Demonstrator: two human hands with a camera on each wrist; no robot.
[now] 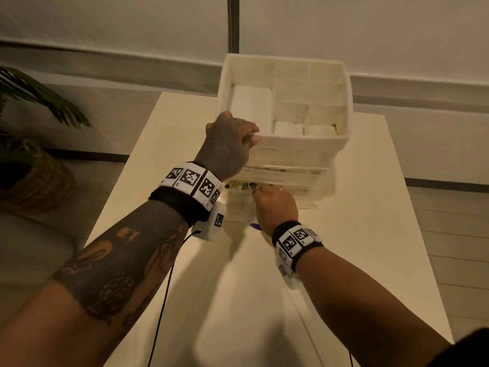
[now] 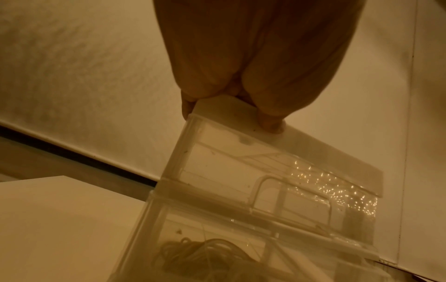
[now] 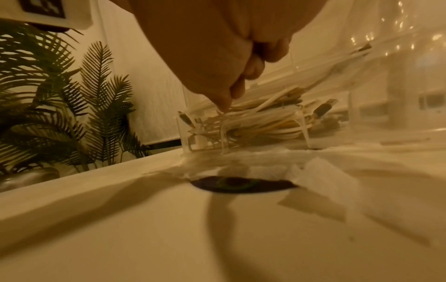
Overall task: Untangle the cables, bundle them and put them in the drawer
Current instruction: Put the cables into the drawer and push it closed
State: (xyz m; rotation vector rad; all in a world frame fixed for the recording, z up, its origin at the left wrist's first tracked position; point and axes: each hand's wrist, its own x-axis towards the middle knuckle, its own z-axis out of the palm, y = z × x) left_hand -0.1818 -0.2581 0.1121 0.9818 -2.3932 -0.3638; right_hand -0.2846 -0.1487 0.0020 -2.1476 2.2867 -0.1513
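A white plastic organizer with open top compartments and clear drawers stands on a cream table. My left hand grips its top front-left rim; the left wrist view shows the fingertips curled over that rim. The lowest drawer is pulled out a little. In it lies a bundle of white cables with USB plugs, also seen through the clear drawer wall. My right hand is at the drawer's front, its fingers curled, and its fingertips pinch a strand of the bundle.
A dark round disc and white paper scraps lie on the table just before the drawer. A palm plant in a woven basket stands on the floor to the left. A black wire hangs from my left wrist.
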